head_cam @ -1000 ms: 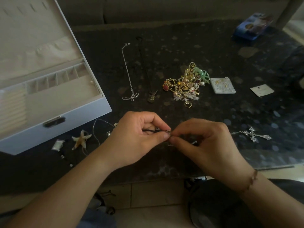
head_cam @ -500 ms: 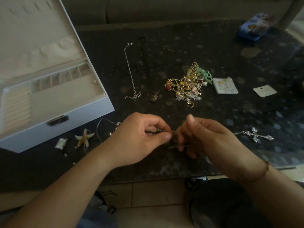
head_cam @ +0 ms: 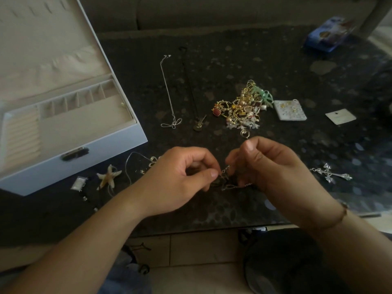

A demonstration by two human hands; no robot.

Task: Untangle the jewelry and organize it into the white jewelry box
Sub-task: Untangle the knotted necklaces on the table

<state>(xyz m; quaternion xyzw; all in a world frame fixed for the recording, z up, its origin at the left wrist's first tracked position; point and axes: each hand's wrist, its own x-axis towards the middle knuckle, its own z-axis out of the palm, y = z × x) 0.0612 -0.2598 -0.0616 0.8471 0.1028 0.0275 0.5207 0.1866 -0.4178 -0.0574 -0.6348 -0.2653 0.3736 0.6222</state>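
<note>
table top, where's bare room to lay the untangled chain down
Free: the far strip beyond the silver necklace and gold jewelry pile; also between the earring card and silver cross pendant. Crowded: by the white jewelry box, around the starfish charm.

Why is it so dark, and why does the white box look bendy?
Head view: dim room light leaves the dark table murky; the wide-angle lens bows the white jewelry box edges; the hands and the small chain look slightly soft.
</note>
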